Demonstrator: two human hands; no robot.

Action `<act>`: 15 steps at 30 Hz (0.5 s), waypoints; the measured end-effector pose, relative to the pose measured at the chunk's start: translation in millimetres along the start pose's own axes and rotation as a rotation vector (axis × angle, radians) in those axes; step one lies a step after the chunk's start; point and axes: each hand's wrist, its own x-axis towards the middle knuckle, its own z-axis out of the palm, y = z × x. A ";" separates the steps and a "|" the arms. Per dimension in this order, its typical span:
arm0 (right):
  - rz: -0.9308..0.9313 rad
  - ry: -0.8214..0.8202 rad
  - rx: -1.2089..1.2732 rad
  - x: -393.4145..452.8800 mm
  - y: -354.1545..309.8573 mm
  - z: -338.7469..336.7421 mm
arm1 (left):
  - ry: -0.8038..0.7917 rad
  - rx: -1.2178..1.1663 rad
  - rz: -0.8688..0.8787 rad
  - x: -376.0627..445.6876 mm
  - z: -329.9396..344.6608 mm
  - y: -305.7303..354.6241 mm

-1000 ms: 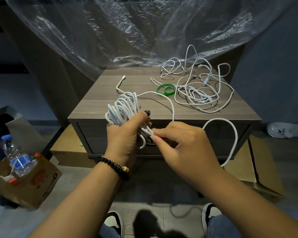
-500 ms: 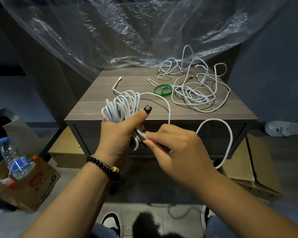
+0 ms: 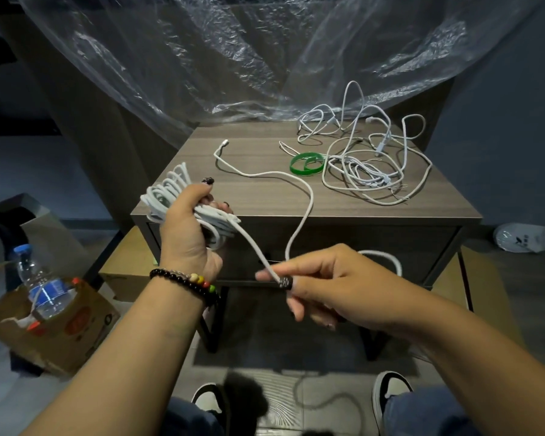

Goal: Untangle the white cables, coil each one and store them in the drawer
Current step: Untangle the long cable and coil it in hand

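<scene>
White cable half coiled, both hands on it, centre of frame.
The left hand (image 3: 191, 229) has its fingers curled round the coil (image 3: 170, 196); the right hand (image 3: 324, 283) pinches the loose strand (image 3: 255, 247) lower down. More tangled cables (image 3: 365, 158) lie upper right on the wooden cabinet (image 3: 265, 196), above its closed drawer (image 3: 343, 243).

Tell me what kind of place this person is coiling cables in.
Probably a room at home, perhaps mid-move or under renovation: a wooden bedside-style cabinet with a drawer, clear plastic sheeting draped behind it, cardboard boxes and a slipper on the floor.
</scene>
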 end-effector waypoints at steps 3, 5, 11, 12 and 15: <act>0.090 -0.063 -0.162 -1.4 2.3 -5.4 | -0.131 -0.139 -0.033 -4.1 -0.7 6.3; 0.125 -0.005 -0.231 1.0 3.3 -9.3 | -0.259 -0.189 -0.065 -9.8 -1.6 7.4; 0.103 0.476 -0.472 14.1 13.7 -17.9 | -0.411 -0.009 -0.264 -21.1 -0.4 1.2; 0.085 0.538 -0.478 14.4 14.1 -18.3 | -0.392 0.056 -0.275 -23.3 2.1 0.3; 0.011 0.679 -0.488 12.5 9.5 -18.2 | -0.399 0.196 -0.300 -28.2 7.1 -2.7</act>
